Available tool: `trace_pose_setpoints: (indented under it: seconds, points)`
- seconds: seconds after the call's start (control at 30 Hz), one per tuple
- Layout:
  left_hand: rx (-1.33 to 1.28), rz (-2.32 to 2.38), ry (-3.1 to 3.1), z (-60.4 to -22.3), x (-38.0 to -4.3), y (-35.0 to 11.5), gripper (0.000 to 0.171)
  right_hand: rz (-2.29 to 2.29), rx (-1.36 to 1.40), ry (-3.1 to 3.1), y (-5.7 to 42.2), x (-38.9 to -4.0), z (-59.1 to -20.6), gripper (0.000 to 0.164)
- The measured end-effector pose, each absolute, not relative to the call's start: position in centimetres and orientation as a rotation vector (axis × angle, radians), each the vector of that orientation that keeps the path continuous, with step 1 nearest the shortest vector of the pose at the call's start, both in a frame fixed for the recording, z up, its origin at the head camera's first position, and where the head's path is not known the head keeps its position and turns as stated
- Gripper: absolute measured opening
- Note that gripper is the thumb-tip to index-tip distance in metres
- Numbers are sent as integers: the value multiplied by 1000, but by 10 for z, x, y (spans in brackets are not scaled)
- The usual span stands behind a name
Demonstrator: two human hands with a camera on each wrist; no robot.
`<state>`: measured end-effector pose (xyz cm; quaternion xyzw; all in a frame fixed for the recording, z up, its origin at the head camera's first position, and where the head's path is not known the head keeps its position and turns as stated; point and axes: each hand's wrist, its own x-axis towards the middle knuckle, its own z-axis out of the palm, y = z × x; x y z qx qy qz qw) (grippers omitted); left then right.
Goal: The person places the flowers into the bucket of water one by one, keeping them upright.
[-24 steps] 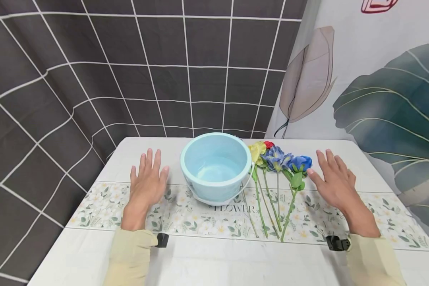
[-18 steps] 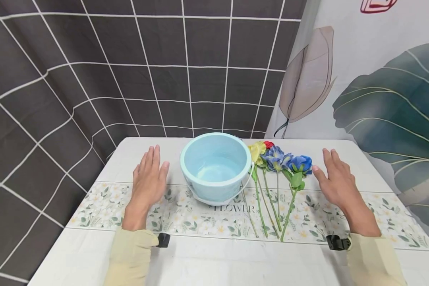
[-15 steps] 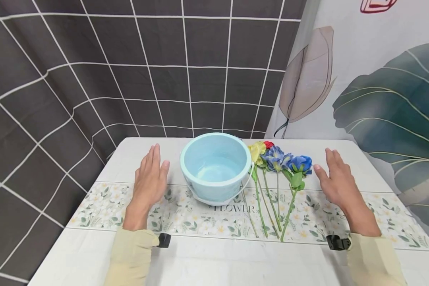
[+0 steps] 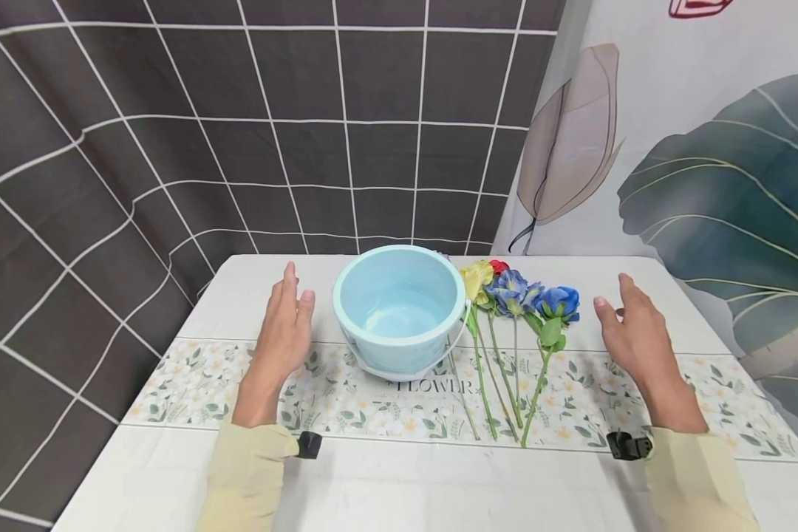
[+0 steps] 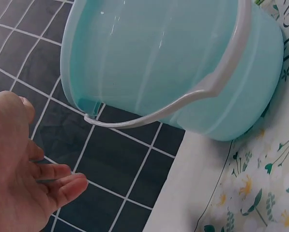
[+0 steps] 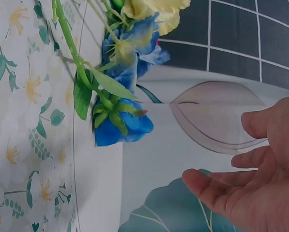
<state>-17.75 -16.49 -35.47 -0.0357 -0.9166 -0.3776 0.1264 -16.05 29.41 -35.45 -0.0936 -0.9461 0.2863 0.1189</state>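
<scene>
A light blue bucket (image 4: 399, 355) with a pale handle (image 5: 149, 116) stands upright at the middle of the table. To its left, my left hand (image 4: 282, 336) is held apart from it, palm facing inward, with nothing in it. Several artificial flowers lie right of the bucket, stems toward me: a yellow flower (image 4: 476, 279), a red one (image 4: 499, 267) mostly hidden, a mottled blue one (image 4: 510, 293) and a deep blue one (image 4: 558, 301). My right hand (image 4: 640, 340) hovers right of the deep blue flower, touching nothing, its fingers slightly bent in the right wrist view.
The white table (image 4: 452, 488) carries a floral printed band (image 4: 199, 384) across its middle. Behind it hangs a dark cloth with a white grid (image 4: 386, 155), and at the right a pale cloth with printed leaves (image 4: 731, 192).
Both hands have turned from palms down to palms facing inward. My right hand has shifted a little to the right, farther from the deep blue flower. Bucket and flowers stay put.
</scene>
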Motion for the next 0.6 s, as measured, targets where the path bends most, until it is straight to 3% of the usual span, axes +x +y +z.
trace_pose_setpoints:
  seconds: [0.6]
  points:
    - [127,-1473,-2582,-352,-176,-152,66,898,-501,-2767,294,-167,-359,61]
